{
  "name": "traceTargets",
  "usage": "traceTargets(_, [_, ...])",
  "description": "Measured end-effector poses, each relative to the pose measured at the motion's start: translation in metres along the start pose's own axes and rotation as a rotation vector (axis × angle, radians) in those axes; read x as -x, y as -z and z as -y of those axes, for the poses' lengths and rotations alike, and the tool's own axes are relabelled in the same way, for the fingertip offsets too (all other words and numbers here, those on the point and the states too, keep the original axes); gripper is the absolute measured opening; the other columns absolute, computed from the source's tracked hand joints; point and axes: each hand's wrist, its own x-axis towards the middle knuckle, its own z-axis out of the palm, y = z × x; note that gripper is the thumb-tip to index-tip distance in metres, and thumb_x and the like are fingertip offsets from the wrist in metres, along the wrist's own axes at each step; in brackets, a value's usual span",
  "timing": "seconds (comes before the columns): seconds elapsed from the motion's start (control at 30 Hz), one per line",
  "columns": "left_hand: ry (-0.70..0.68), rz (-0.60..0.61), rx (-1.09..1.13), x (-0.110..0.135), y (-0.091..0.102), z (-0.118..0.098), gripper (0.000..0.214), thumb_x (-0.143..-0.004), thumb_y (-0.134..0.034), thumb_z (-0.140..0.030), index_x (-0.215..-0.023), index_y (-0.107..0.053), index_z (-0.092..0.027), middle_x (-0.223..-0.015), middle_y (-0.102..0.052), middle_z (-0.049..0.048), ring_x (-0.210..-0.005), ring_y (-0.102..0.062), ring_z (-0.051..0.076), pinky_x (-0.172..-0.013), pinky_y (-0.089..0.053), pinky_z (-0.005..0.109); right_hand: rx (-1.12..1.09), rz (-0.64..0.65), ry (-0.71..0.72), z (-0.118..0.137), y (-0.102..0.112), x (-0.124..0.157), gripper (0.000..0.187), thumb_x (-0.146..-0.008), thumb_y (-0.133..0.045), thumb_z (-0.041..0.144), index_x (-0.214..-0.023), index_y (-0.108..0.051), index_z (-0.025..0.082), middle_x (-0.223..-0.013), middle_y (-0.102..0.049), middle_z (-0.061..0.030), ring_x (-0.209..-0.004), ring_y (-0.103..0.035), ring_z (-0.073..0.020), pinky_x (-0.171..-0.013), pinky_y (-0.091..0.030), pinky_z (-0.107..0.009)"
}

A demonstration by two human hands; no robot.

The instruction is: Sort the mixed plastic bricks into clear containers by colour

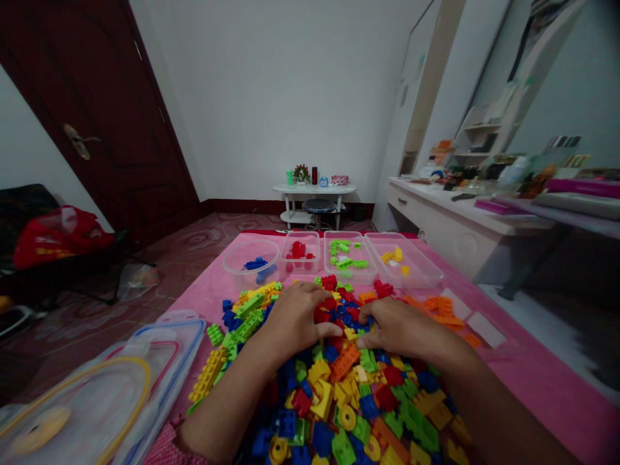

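A large heap of plastic building bricks (339, 387) in red, blue, yellow, green and orange covers the near part of the pink tabletop. My left hand (300, 316) rests on the far side of the heap, thumb apart from the fingers, with red bricks (322, 314) beneath the gap. Opposite it, my right hand (394, 325) touches the bricks, its thumb and bent fingers apart. Small blue wheel-like pieces (345, 314) lie between the hands. No brick is clearly gripped; some fingertips are hidden among the pieces.
Beyond the heap stand a round tub (230, 265) with blue bricks and clear boxes with red (301, 266), green (334, 274) and yellow bricks (397, 255). Orange bricks (443, 310) lie in a tray at right. Clear lids (165, 368) are stacked at left.
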Motion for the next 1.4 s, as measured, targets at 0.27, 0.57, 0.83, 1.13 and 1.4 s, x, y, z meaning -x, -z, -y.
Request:
traceTargets(0.27, [0.538,0.087,-0.267,0.015,0.033,0.048,0.046,-0.081,-0.052,-0.048,-0.117,-0.06,-0.02,-0.112,-0.064,0.0138,-0.106,-0.058,0.028,-0.088,-0.043,0.037,0.023,0.016,0.15,0.011,-0.006,0.0,0.032,-0.062,-0.057,0.016,-0.091,-0.064,0.025,-0.08,-0.065,-0.0006,-0.074,-0.056,-0.0164,-0.057,-0.031,-0.023])
traceTargets(0.57, [0.465,0.261,-0.263,0.022,0.042,0.05,0.052,-0.066,-0.067,-0.042,-0.113,-0.063,-0.021,-0.112,-0.064,0.0115,-0.103,-0.059,0.029,-0.085,-0.045,0.037,0.031,0.052,0.163,0.015,-0.007,0.001,0.05,-0.061,-0.062,0.024,-0.111,-0.062,0.028,-0.103,-0.065,-0.004,-0.093,-0.058,-0.0235,-0.075,-0.04,-0.03])
traceTargets(0.83, [0.271,0.36,-0.123,0.023,0.04,0.044,0.063,-0.057,-0.072,-0.046,-0.117,-0.06,-0.028,-0.114,-0.063,0.0071,-0.102,-0.059,0.027,-0.086,-0.046,0.034,0.039,0.002,0.158,0.015,-0.008,-0.002,0.046,-0.067,-0.059,0.025,-0.113,-0.062,0.027,-0.111,-0.064,-0.0059,-0.105,-0.057,-0.0257,-0.088,-0.041,-0.035])
traceTargets(1.13, [0.241,0.259,0.108,0.016,0.029,0.051,0.055,-0.058,-0.073,-0.029,-0.112,-0.063,-0.024,-0.106,-0.066,0.0054,-0.095,-0.06,0.023,-0.083,-0.046,0.031,0.006,-0.081,0.121,0.011,-0.002,-0.004,0.04,-0.066,-0.062,0.03,-0.106,-0.065,0.028,-0.107,-0.066,-0.0041,-0.1,-0.059,-0.0258,-0.084,-0.043,-0.035])
traceTargets(1.4, [0.23,0.056,0.935,-0.003,0.015,0.01,0.031,-0.074,-0.063,-0.031,-0.099,-0.066,-0.013,-0.094,-0.069,0.0059,-0.086,-0.061,0.019,-0.078,-0.047,0.028,-0.4,-0.34,0.169,0.028,0.002,-0.01,0.032,-0.077,-0.058,0.035,-0.104,-0.065,0.02,-0.095,-0.068,-0.0044,-0.085,-0.061,-0.0199,-0.072,-0.044,-0.029])
